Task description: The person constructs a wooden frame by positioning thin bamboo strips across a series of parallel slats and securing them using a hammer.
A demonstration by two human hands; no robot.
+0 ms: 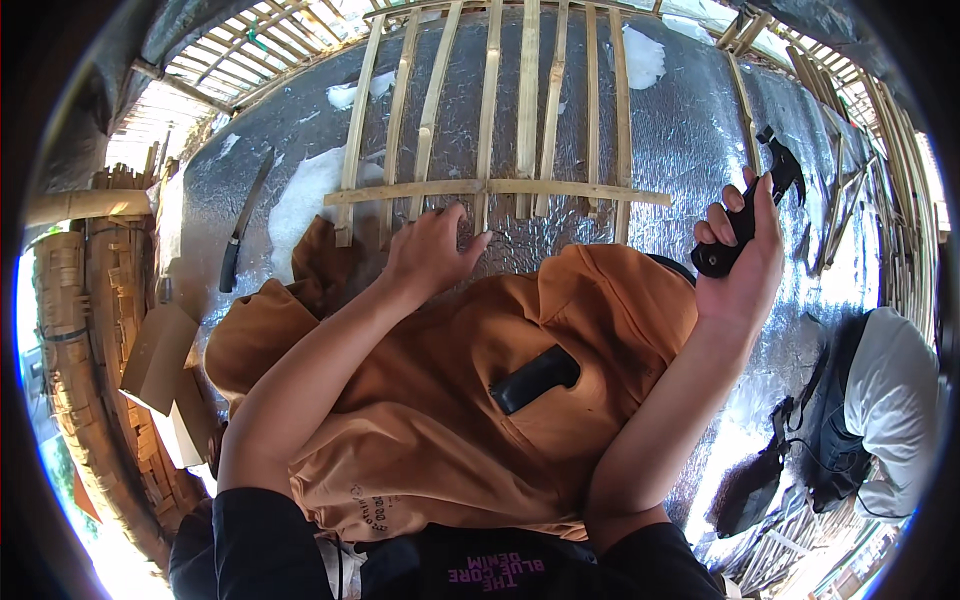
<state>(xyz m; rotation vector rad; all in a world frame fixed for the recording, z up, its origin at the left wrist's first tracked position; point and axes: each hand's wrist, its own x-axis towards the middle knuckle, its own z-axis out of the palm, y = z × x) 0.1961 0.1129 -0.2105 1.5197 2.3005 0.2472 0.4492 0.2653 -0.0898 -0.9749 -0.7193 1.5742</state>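
While left hand (432, 250) presses spread fingers near cross strip (500, 189) of bamboo lattice (490, 110) on silver sheet (690, 130), right hand (742, 262) grips raised hammer (752, 205), fingers wrapped round handle. Slats laid, cross strip placed; fastening looks unfinished. Knife (241, 228) lies left.

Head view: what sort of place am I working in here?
Likely a bamboo building site: split bamboo slats over silver foil sheeting, a hammer in the right hand, woven bamboo panels alongside.
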